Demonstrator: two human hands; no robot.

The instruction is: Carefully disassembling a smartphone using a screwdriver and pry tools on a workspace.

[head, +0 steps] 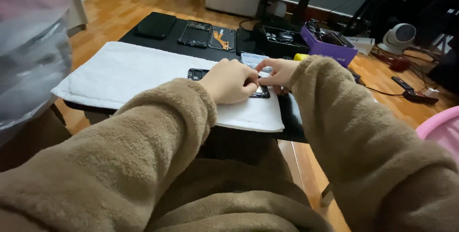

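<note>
Both hands are working mid-job on the opened phone (198, 74) lying on the white towel (119, 74) atop the desk (294, 117): left hand (230, 81) fingers are curling narrow over it, right hand (277, 72) fingers are pinching at its lower end w/ sm. part unclear, other stripped phone parts (195, 34) are waiting at desk rear.

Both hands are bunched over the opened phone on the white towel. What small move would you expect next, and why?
Probably a small lift or tug at the phone's right end. The left hand covers the opened phone on the white towel, and the right hand meets it fingertip to fingertip there. What they pinch is hidden.
</note>
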